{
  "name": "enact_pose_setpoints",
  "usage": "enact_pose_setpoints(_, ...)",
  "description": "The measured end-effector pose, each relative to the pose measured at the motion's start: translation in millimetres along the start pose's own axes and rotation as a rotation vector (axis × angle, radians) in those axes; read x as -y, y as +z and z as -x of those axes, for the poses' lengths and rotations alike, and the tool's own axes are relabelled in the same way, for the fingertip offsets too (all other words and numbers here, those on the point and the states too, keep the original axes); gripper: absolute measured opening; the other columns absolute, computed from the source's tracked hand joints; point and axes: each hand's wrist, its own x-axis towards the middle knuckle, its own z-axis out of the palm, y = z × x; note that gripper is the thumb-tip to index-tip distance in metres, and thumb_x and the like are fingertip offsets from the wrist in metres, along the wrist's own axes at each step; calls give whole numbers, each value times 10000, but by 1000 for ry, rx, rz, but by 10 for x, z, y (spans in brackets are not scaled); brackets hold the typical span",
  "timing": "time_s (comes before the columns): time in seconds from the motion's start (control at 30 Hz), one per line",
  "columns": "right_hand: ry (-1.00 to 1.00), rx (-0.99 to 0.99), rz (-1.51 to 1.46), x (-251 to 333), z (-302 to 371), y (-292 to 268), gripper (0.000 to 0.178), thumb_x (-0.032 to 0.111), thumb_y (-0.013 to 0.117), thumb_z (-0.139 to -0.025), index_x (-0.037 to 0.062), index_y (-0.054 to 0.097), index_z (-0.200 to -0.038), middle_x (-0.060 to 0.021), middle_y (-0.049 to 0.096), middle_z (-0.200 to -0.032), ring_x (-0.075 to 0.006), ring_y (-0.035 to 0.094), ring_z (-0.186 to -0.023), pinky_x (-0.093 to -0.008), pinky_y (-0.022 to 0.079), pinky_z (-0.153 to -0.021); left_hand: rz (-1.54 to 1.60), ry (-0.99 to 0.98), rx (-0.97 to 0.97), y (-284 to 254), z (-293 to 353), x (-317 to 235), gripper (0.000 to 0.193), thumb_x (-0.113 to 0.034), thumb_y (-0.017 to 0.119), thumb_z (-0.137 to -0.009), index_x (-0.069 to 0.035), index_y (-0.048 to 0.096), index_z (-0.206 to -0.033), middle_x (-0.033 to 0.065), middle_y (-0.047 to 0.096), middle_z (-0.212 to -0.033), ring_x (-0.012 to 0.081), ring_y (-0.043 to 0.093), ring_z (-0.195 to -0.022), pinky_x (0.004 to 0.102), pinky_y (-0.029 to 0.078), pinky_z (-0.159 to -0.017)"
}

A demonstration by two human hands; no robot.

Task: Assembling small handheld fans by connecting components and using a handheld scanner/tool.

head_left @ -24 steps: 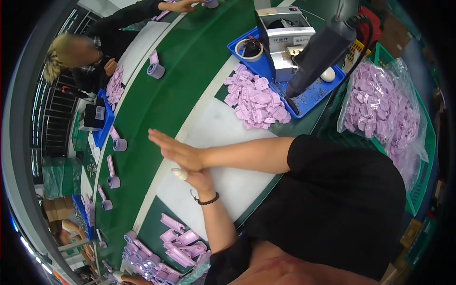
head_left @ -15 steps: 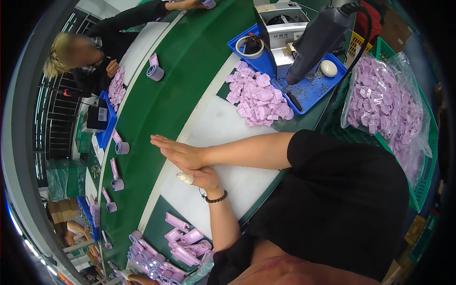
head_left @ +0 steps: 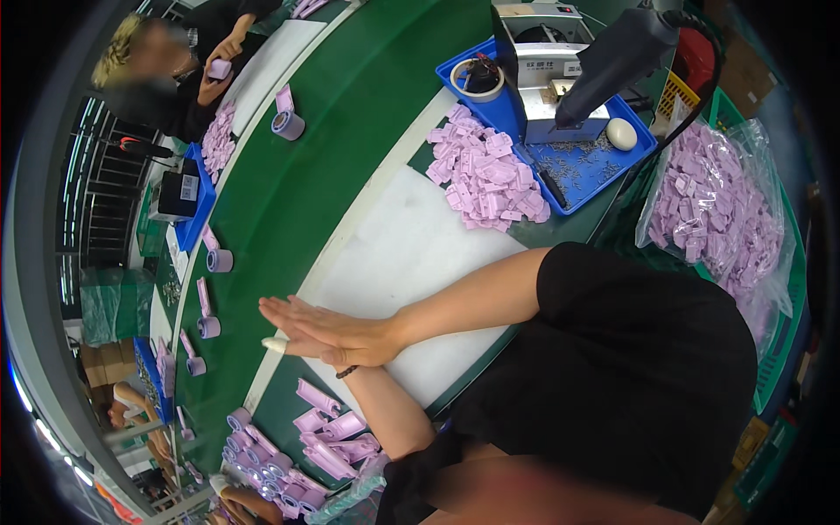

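"What shows in the head view?"
"I see the right hand [head_left: 350, 336] laid flat over the left hand [head_left: 304, 348], nothing visibly held; pink handles [head_left: 343, 426] lie near, on the table [head_left: 534, 234]."
"Risk?"
"Swinging the left forearm [head_left: 391, 413] could scatter them."

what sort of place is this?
Most likely a factory assembly line: a long green conveyor-like surface, loose pink parts piled beside it, and a blue tray scattered with small metal bits, probably screws.
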Motion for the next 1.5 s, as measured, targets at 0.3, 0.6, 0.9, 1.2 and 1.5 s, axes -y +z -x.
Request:
enact_pose_setpoints(0.3, 311, -73, 21, -176, -206, -557, 616, 295, 325, -1044, 28, 108, -1555, -172, 48, -1631, -338, 22, -1508, -480, 35, -1219, 70, -96, -33, -88, -11, -10, 627, -453, 195, -1062, -20, 320, -1498, 137, 398, -1507, 245, 423, -1355, 346, 335, -1110)
enact_pose_setpoints(0.6, 291, -110, -15, -337, -222, -585, 620, 285, 295, -1047, -41, 96, -1535, -194, 56, -1625, -331, 37, -1507, -420, 58, -1228, -37, 64, 2, -80, -17, -5, 622, -442, 174, -1062, -34, 298, -1515, 152, 363, -1534, 257, 363, -1404, 360, 270, -1156)
enact_pose_setpoints(0.9, 168, 131, -59, -92, -72, -151, 626, 323, 252, -1055, -41, 83, -1535, -218, 7, -1619, -354, -5, -1502, -451, 23, -1230, 1086, 494, 182, -187, -176, 315, 639, -427, 172, -1047, -24, 185, -1542, 156, 227, -1597, 280, 250, -1465, 386, 156, -1213)
enact_pose_setpoints(1.2, 13, -15, 70, -93, -119, -231, 642, 333, 301, -1040, -11, 108, -1545, -191, 35, -1628, -330, 0, -1510, -472, -24, -1219, 292, 215, 139, -379, -185, 33, 695, -460, 255, -1009, -26, 170, -1546, 153, 187, -1612, 283, 182, -1490, 412, 111, -1226)
enact_pose_setpoints(1.5, 213, -141, 217, -448, -266, -661, 592, 300, 362, -1029, 9, 235, -1529, -190, 174, -1609, -344, 124, -1496, -481, 63, -1210, 192, -142, -50, -109, 8, 70, 587, -349, 268, -1058, -60, 170, -1560, 101, 188, -1622, 254, 174, -1490, 390, 164, -1207)
